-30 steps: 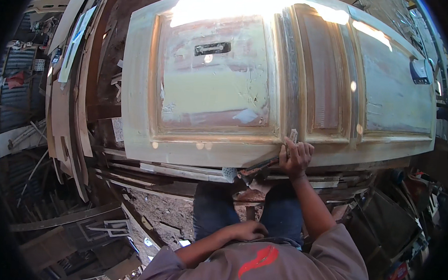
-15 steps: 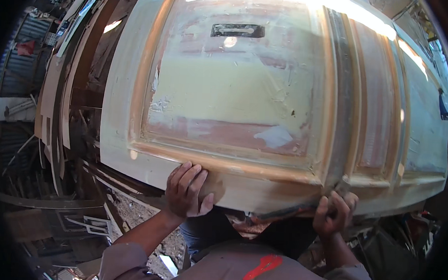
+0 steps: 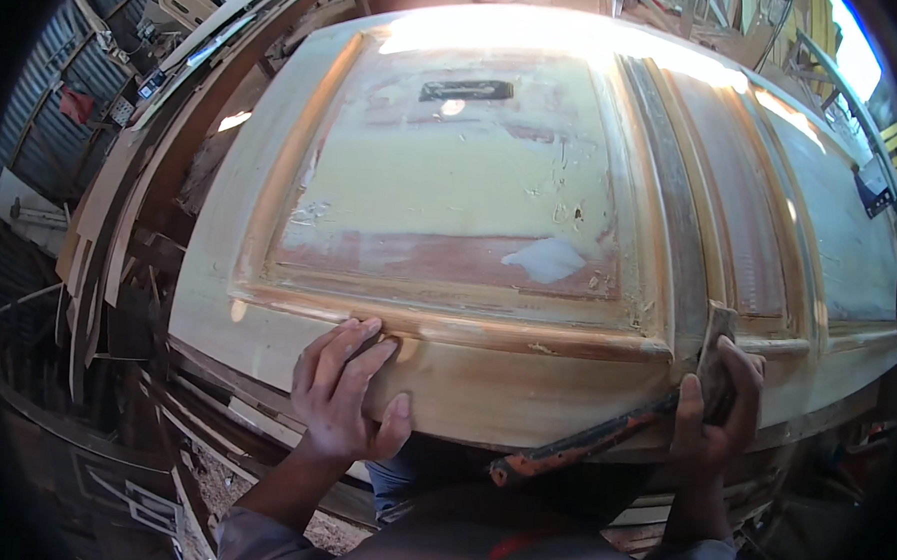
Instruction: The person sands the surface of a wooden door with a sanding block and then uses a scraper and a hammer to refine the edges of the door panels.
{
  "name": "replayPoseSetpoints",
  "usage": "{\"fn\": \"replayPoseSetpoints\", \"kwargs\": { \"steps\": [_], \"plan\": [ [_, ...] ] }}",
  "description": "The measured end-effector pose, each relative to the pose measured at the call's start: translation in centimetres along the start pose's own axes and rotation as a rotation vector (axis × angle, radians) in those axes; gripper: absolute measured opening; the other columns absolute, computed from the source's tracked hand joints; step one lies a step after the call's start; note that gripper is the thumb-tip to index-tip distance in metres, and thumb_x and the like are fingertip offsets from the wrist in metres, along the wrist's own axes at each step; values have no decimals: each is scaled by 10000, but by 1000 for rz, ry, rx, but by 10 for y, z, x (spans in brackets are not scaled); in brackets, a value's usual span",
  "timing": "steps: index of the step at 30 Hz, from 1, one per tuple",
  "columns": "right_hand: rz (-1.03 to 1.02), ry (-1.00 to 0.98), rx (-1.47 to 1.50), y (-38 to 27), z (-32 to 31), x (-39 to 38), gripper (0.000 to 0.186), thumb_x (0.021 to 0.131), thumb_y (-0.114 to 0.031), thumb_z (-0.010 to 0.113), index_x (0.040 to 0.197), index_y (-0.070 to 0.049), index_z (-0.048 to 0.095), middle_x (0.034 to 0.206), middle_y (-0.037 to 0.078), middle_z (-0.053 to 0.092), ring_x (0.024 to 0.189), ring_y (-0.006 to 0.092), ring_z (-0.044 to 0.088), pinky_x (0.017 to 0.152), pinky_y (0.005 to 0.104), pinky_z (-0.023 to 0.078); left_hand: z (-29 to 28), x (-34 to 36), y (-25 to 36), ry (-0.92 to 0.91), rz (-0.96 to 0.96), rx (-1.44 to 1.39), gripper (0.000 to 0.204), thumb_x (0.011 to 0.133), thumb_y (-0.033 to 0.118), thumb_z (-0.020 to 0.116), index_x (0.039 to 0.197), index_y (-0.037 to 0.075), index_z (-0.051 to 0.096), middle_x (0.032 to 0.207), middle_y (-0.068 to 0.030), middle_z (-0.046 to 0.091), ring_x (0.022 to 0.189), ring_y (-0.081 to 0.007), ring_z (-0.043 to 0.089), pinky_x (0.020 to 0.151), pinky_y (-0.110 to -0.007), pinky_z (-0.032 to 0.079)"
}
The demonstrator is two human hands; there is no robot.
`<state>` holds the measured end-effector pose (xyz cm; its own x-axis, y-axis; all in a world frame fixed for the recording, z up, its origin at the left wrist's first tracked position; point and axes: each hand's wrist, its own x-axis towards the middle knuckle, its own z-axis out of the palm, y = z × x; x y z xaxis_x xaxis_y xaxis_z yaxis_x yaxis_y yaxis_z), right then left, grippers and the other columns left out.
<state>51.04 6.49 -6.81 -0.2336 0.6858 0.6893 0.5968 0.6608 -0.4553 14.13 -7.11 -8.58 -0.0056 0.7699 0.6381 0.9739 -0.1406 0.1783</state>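
Observation:
A large wooden panel door (image 3: 452, 195), patched with pale filler and framed by orange-brown moulding (image 3: 466, 329), lies in front of me. My left hand (image 3: 344, 381) rests on its near rail, open, fingertips by the moulding and thumb held apart. At the near edge to the right, my right hand (image 3: 718, 407) is closed round the head end of what looks like a hammer. The hammer's (image 3: 586, 448) worn black-and-orange handle points left and toward me, past the door edge. Its grey-brown head (image 3: 714, 337) stands up by the lower moulding, beside the dark upright strip (image 3: 677, 200).
A dark rectangular plate (image 3: 467, 91) sits in the door's far part. Long boards (image 3: 111, 225) are stacked at the left, near corrugated metal sheets (image 3: 52, 78). A small dark box-like item (image 3: 873, 190) is at the far right. Bright sunlight falls across the far edge.
My view has shifted, showing more beyond the door. My right hand and the hammer have come up into clearer view, with its head now raised. My left hand stays on the rail.

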Motion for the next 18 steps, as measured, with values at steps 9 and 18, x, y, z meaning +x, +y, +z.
{"fn": "replayPoseSetpoints", "kwargs": {
  "steps": [9,18],
  "plan": [
    [-9,-56,-117,-14,6,19,453,869,-54,753,1318,-31,698,1117,172,678,1005,356,610,935,490,509,-14,105,-63,-211,-21,-301,162,985,122,764,1099,6,760,1028,-162,779,945,-344,756,905,-442,587],
    [41,68,-68,-22,10,15,469,887,-143,811,1322,-22,684,1247,233,655,1208,447,630,1087,549,498,116,287,-146,-532,-39,125,277,1024,220,660,1250,103,770,1220,-205,791,1165,-386,756,1030,-506,577]
  ]
}}
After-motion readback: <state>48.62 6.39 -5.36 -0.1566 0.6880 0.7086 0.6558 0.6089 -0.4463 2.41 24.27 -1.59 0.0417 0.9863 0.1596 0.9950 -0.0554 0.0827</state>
